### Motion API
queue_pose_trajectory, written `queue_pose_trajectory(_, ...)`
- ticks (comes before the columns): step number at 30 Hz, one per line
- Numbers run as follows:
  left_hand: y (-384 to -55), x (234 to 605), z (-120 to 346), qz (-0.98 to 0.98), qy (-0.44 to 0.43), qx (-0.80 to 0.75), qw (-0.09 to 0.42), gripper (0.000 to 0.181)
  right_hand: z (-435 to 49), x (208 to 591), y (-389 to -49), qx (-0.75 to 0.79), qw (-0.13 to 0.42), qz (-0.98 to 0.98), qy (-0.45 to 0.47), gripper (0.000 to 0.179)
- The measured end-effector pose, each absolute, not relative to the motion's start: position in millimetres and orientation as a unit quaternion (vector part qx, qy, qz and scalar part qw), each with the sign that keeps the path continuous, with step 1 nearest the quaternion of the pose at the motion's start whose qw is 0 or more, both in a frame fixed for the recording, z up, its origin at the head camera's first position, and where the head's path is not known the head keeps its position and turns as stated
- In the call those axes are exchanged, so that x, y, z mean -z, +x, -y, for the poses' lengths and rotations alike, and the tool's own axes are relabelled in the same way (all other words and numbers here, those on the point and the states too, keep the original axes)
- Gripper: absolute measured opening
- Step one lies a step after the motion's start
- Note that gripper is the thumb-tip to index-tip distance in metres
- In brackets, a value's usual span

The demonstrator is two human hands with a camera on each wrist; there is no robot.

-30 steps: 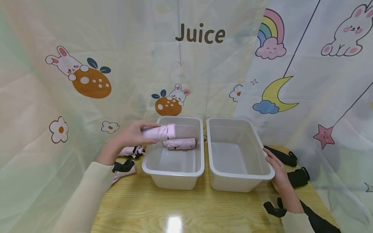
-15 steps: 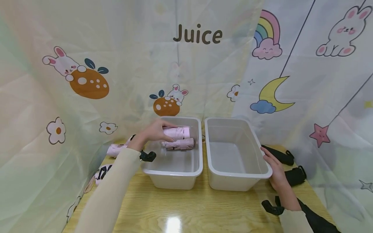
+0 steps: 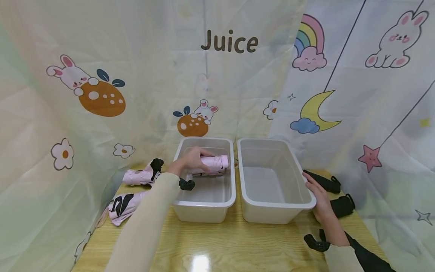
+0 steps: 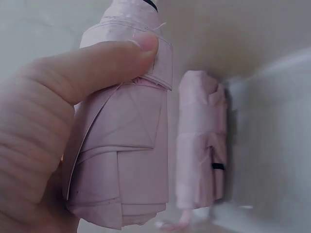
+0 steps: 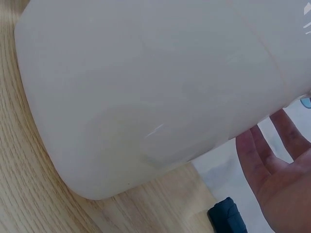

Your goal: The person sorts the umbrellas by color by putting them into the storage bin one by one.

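Note:
My left hand (image 3: 191, 159) is inside the left white bin (image 3: 204, 211), gripping a folded pink umbrella (image 3: 217, 163). In the left wrist view the thumb lies across this umbrella (image 4: 124, 121). A second folded pink umbrella (image 4: 200, 141) lies beside it on the bin's floor; from the head it is mostly hidden. At the right white bin (image 3: 272, 214), my right hand (image 3: 321, 198) rests against the outer side at the rim. Seen from the right wrist, fairly straight fingers (image 5: 248, 155) touch that bin's wall (image 5: 146, 73).
Left of the bins, two more folded pink umbrellas (image 3: 139, 176) with black parts lie on the wooden table (image 3: 217, 245). Folded black umbrellas (image 3: 342, 206) lie at the right, partly behind my right arm. A printed cloth (image 3: 231, 87) hangs behind and at the sides.
My left hand has carried the pink umbrella rightward and down into the left bin, over the umbrella lying there. The right hand stays at the right bin. The head view has shifted slightly.

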State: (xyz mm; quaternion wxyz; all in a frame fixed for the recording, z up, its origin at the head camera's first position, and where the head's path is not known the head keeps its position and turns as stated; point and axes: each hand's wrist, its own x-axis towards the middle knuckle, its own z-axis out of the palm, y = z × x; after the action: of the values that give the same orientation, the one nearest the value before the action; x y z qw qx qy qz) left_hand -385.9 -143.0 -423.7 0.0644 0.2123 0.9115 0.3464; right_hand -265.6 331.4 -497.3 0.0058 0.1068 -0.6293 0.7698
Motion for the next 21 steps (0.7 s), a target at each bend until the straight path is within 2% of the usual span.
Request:
queue_pose_trajectory(5,-386.9,439.7,140.3,-0.903,0.188,-0.374,0.097,0.054,-330.4,497.0,-265.7,-0.768,0.004,0.632,0.107,0.051)
queue_pose_trajectory(13,-397.6,471.2,143.5,-0.907,0.166,-0.367,0.12,0.053,-329.6,498.1,-265.3,-0.77,0.004,0.629,0.107,0.05)
queue_pose_trajectory(21,-401.7,482.2,140.9,-0.902,0.17,-0.369,0.145,0.057,-330.2,498.0,-265.6,-0.769,0.012,0.631,0.104,0.049)
